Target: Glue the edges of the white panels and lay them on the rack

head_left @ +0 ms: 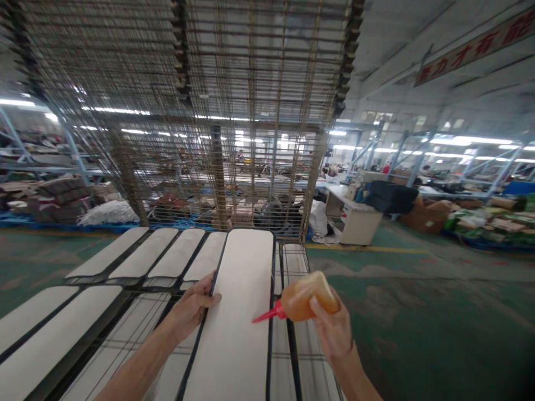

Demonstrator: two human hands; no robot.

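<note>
My left hand [193,305] grips the left edge of a long white panel with dark edging [246,278], thumb on its face and fingers behind. In my right hand [334,328] is a squeeze bottle [307,298] of amber liquid, tipped over to the left. Its pointed red nozzle comes close to the panel's face, near the right edge; whether it touches I cannot tell. Similar white panels [140,253] lie in rows on a wire rack around and beneath the one I hold.
Wire shelves [251,83] of the rack stand tilted up ahead, over the panels. Beyond the green floor [418,312] are a white worktable [355,217], a cardboard box [428,211] and stacked materials on blue pallets. A sign [476,47] hangs at upper right.
</note>
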